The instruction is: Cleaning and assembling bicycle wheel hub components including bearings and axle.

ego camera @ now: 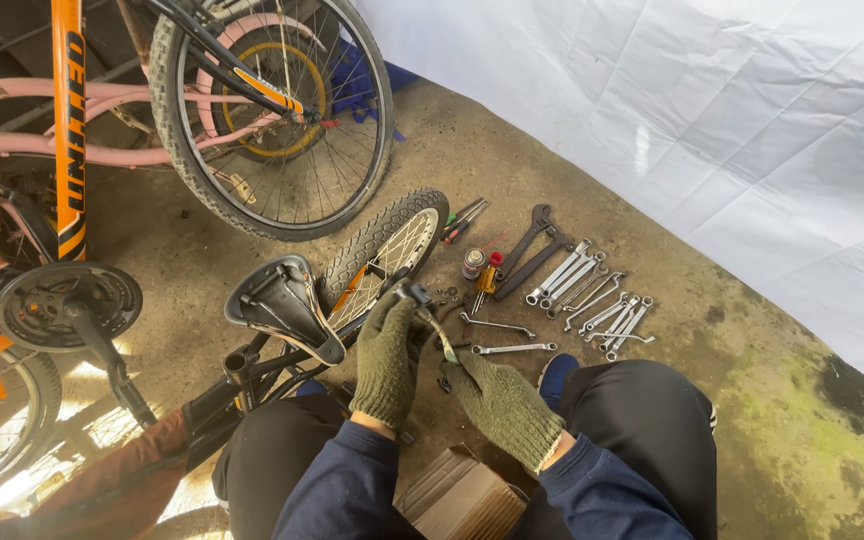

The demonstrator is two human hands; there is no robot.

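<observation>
Knees in black trousers (pixel 642 430) and dark blue sleeves (pixel 342 490) fill the bottom edge, with a small cardboard box (pixel 462 500) between them on the concrete floor (pixel 752 380).

Left hand (pixel 387 355), in a green knit glove, is wrapped shut around a small dark metal part (pixel 415 295) at the rear of an upside-down small bike (pixel 282 360), just beside its knobby tyre (pixel 387 245). Right hand (pixel 502 405), same glove, has its fingers pinched closed on a thin greenish tool (pixel 439 335) that runs up to that same part. Tool type: cannot tell, too small and partly covered.

Black bike saddle (pixel 282 305) sits on the floor just left of the left hand.

Right of the hands, on the floor: two loose spanners (pixel 507 335), then a fanned row of shiny spanners (pixel 592 290), a pair of long black pliers (pixel 535 245), a small spray can (pixel 473 263) and a few screwdrivers (pixel 464 218).

Further back, a large bike wheel (pixel 282 110) leans with an orange frame (pixel 69 130) and a pink frame (pixel 52 100). Black chainring with crank (pixel 67 305) at left. White sheet (pixel 672 130) covers the right side.
</observation>
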